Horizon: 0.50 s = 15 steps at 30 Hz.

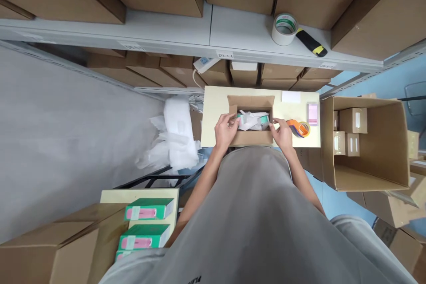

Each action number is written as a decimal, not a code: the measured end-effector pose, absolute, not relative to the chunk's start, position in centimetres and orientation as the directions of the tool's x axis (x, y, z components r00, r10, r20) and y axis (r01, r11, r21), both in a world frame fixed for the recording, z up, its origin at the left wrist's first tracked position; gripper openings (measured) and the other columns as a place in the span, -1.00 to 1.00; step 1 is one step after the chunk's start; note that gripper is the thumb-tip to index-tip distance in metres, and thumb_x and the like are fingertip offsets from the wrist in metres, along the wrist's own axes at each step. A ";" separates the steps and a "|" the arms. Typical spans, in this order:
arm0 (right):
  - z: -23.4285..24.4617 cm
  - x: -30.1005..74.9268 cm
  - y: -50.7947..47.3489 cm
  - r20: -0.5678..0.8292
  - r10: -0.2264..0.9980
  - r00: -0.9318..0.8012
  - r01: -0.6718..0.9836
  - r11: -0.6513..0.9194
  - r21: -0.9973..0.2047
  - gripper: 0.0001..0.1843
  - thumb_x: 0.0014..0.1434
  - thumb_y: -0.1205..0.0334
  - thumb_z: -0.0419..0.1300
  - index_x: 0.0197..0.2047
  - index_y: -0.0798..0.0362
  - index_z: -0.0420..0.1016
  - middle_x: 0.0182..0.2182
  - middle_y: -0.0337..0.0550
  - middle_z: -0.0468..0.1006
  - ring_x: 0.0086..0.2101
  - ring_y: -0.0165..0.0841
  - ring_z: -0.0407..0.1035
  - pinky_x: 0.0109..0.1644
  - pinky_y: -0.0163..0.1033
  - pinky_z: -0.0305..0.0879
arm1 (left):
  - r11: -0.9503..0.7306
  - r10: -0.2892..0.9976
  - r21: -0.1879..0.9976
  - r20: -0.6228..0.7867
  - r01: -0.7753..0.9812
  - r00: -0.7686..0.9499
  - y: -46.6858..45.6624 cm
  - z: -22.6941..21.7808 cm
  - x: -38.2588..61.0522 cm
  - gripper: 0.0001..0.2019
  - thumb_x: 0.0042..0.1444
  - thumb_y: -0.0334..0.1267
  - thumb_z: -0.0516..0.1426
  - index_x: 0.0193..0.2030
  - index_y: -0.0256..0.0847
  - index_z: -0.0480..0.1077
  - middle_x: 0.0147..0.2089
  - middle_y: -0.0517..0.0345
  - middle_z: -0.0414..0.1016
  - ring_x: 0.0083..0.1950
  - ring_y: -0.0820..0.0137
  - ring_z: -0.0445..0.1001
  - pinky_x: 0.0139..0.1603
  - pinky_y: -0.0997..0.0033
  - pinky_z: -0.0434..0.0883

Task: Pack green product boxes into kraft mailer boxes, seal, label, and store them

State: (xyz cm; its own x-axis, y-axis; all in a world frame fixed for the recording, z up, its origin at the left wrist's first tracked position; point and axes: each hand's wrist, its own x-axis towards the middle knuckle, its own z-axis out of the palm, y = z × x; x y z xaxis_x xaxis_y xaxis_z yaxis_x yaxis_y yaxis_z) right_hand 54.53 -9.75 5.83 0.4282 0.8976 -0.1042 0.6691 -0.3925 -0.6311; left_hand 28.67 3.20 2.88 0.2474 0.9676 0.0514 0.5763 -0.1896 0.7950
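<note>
An open cardboard box (252,137) sits on the cream tabletop in front of me, with its long flaps folded outward. Inside lie white and clear plastic packing film (250,120) and a green item (264,119), mostly covered by the film. My left hand (226,131) grips the box's left edge, thumb and fingers closed around it. On the opposite side, my right hand (282,135) holds the right edge between thumb and fingers. Just right of that hand lies an orange tape dispenser (298,128).
A phone (313,114) and white paper (290,96) lie on the table (213,115). Above, a shelf bears a tape roll (285,29) and a utility knife (311,42). A large carton (376,177) with small boxes stands right. Green boxes (149,209) and bubble wrap (179,128) are left.
</note>
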 end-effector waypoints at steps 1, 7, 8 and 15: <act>5.7 54.3 -9.7 -0.123 0.916 0.383 0.690 -0.372 -0.621 -0.51 0.61 -0.08 0.16 0.34 0.04 0.65 0.21 0.15 0.73 -0.31 -0.20 0.61 0.09 -0.01 0.62 | -0.201 0.961 0.795 0.046 0.572 0.273 2.7 2.8 29.1 -0.73 0.49 -0.08 0.31 0.19 -0.13 0.67 0.23 -0.09 0.71 -0.09 0.28 0.74 0.02 0.27 0.69; 5.1 55.3 -11.1 -0.280 0.955 0.095 0.815 -0.236 -0.529 -0.48 0.54 0.00 0.29 0.47 -0.05 0.61 0.56 0.06 0.48 0.11 0.04 0.71 0.18 0.11 0.71 | -0.237 0.934 0.767 0.010 0.597 0.358 0.8 1.7 27.7 -0.66 0.56 -0.12 0.17 0.32 -0.12 0.64 0.38 -0.14 0.66 0.40 0.09 0.65 0.32 0.11 0.69; 4.9 55.8 -11.7 -0.294 0.953 0.073 0.833 -0.220 -0.508 -0.47 0.56 0.01 0.26 0.48 -0.06 0.60 0.62 0.04 0.41 0.08 0.03 0.72 0.15 0.13 0.72 | -0.239 0.931 0.756 -0.001 0.609 0.366 0.7 1.4 26.7 -0.63 0.56 -0.19 0.12 0.34 -0.12 0.63 0.40 -0.14 0.66 0.45 0.08 0.62 0.41 0.05 0.66; 3.1 58.6 -14.2 -0.296 0.954 -0.051 0.900 -0.085 -0.428 -0.22 0.47 0.37 0.08 0.69 -0.11 0.37 0.75 -0.14 0.15 0.13 0.08 0.70 0.15 0.24 0.74 | -0.228 0.879 0.690 -0.156 0.686 0.450 -0.4 -1.4 21.5 -0.08 0.25 -0.53 0.10 0.77 -0.06 0.23 0.67 -0.12 0.42 0.59 0.01 0.51 0.67 -0.16 0.46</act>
State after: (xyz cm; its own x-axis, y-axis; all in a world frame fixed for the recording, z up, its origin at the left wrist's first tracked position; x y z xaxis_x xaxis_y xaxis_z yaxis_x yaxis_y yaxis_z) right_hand 58.60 -14.25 3.09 -0.0510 0.9538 -0.2960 0.8999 -0.0846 -0.4278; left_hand 21.51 -0.42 -1.43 0.4498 0.8793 -0.1564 0.6865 -0.2284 0.6903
